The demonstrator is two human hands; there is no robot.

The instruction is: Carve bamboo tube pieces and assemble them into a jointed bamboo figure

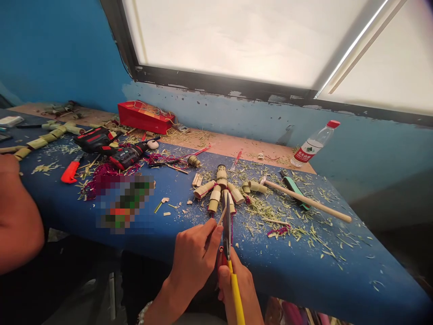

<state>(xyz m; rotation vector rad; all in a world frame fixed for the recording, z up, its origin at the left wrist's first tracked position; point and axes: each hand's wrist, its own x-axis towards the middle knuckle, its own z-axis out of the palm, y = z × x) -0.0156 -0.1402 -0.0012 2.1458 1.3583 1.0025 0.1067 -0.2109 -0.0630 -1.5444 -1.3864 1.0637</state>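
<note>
My left hand (194, 255) is closed, pinching a thin wooden stick (222, 216) between thumb and fingers. Against the stick lies the metal blade of a yellow-handled cutting tool (237, 295), which looks like shears. My right hand (241, 284) is wrapped round its handle; a red part shows beside the grip. Just beyond the blade, a figure made of bamboo segments (221, 180) lies on the blue table, its pieces joined with purplish-red cord. The blade hides part of the figure.
A hammer (304, 198) and a green-black tool (296, 192) lie right, near a water bottle (309, 146). Left are a cordless drill (126, 155), an orange-handled knife (70, 172), purple cord (104, 176) and a red box (145, 118). Another person's arm (20, 216) rests at far left.
</note>
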